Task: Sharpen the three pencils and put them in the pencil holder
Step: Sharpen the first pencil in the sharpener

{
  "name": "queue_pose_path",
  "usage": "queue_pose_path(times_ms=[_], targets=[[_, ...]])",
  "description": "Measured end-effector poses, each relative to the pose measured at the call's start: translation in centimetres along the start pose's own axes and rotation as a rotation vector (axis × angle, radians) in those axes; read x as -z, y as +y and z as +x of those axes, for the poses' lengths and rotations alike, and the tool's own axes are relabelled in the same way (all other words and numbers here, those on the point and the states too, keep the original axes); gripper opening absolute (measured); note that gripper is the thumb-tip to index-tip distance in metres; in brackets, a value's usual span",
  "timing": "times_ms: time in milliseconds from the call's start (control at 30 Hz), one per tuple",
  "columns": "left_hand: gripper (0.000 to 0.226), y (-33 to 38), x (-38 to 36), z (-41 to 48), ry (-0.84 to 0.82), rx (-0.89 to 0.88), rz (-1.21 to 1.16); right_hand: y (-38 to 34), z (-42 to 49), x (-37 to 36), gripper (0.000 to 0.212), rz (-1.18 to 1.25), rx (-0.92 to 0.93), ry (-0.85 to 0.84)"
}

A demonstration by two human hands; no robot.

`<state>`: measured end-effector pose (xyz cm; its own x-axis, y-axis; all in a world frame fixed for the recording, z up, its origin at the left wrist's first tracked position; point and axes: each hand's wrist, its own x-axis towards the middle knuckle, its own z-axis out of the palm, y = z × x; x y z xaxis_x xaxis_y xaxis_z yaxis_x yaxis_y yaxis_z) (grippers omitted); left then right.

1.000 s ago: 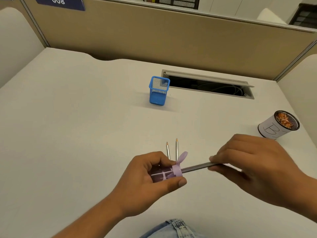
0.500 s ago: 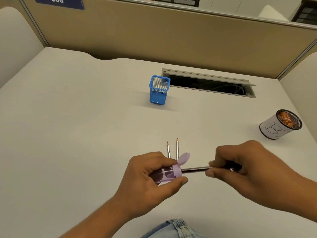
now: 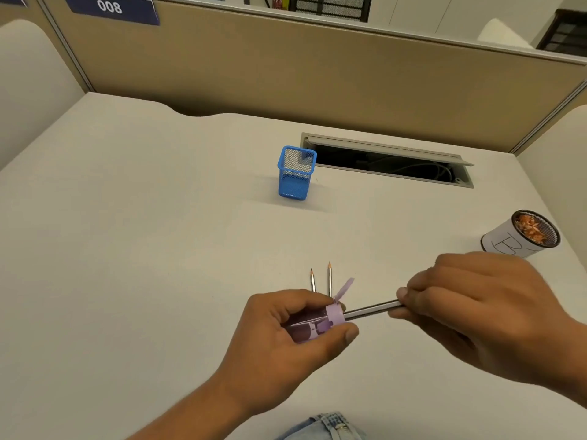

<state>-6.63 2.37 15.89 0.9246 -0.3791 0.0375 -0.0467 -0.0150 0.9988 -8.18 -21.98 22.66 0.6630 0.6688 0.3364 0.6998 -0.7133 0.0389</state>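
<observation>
Near the desk's front edge, the left hand (image 3: 286, 338) gripped one purple sharpener (image 3: 317, 322) while the right hand (image 3: 476, 309) pinched the third pencil (image 3: 370, 310) seated in it. Two sharpened pencils (image 3: 329, 277) lay just beyond; one blue pencil holder (image 3: 296, 173), well apart, apparently stood empty.

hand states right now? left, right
Left hand: closed around the purple sharpener.
Right hand: closed on the pencil stuck in the sharpener.

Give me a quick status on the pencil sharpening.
Left hand holds purple sharpener; right hand feeds third pencil in. Two pencils lie on desk. Blue holder empty, path clear.
</observation>
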Motion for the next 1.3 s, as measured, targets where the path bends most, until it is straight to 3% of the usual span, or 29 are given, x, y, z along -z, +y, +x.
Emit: queue_pose_path(times_ms=[67, 200, 267, 333, 400, 533, 600, 733, 800, 900, 967, 1033, 1100, 1200, 1300], targets=[[0.017, -0.1, 0.1, 0.1, 0.011, -0.097, 0.084, -0.4, 0.0, -0.2, 0.023, 0.107, -0.095, -0.097], [0.016, -0.9, 0.2, 0.0, -0.059, -0.375, 0.413, 0.0, 0.4, -1.0, 0.036, 0.907, -0.83, -0.517], [0.018, -1.3, 0.0, -0.3, -0.092, -0.373, 0.431, 0.1, 0.0, -1.4, 0.033, 1.085, -0.957, -0.643], [0.017, -1.5, 0.1, -0.3, -0.094, -0.326, 0.394, -0.3, -0.2, -1.4, 0.026, 0.999, -0.915, -0.652], [0.015, -1.6, 0.1, -0.3, -0.082, -0.243, 0.32, -0.6, -0.7, -1.3, 0.016, 0.79, -0.797, -0.528], [0.02, -1.5, -0.1, -0.6, -0.056, 0.031, 0.083, -0.5, -0.7, -0.3, 0.012, 0.261, -0.303, -0.284], [0.018, -1.4, -0.4, -0.5, -0.072, 0.11, -0.022, -0.4, -0.7, -0.4, 0.025, 0.034, -0.118, -0.209], [0.016, -1.2, -0.5, -0.3, -0.059, 0.093, -0.066, -0.9, -0.5, -0.5, 0.033, -0.031, -0.052, -0.18], [0.013, -1.2, -0.1, -0.2, -0.046, -0.047, 0.079, -1.5, -0.4, -0.7, 0.033, 0.186, -0.28, -0.274], [0.014, -1.0, 0.3, 0.0, -0.104, -0.328, 0.35, -1.7, -0.3, -1.1, 0.039, 0.829, -0.874, -0.495], [0.016, -1.0, 0.3, 0.2, -0.128, -0.378, 0.398, -1.3, -0.4, -1.0, 0.038, 1.032, -1.035, -0.61], [0.015, -1.1, 0.2, 0.3, -0.12, -0.349, 0.384, -1.3, -0.3, -0.8, 0.03, 0.929, -0.988, -0.626], [0.012, -1.2, 0.0, 0.1, -0.104, -0.241, 0.297, -1.4, -0.6, -0.5, 0.021, 0.739, -0.863, -0.479], [0.014, -1.4, -0.3, -0.2, -0.08, 0.0, 0.078, -1.3, -0.7, 0.0, 0.014, 0.283, -0.424, -0.303], [0.017, -1.2, -0.7, -0.4, -0.068, 0.066, -0.024, -0.9, -1.0, -0.3, 0.029, -0.055, -0.05, -0.153]])
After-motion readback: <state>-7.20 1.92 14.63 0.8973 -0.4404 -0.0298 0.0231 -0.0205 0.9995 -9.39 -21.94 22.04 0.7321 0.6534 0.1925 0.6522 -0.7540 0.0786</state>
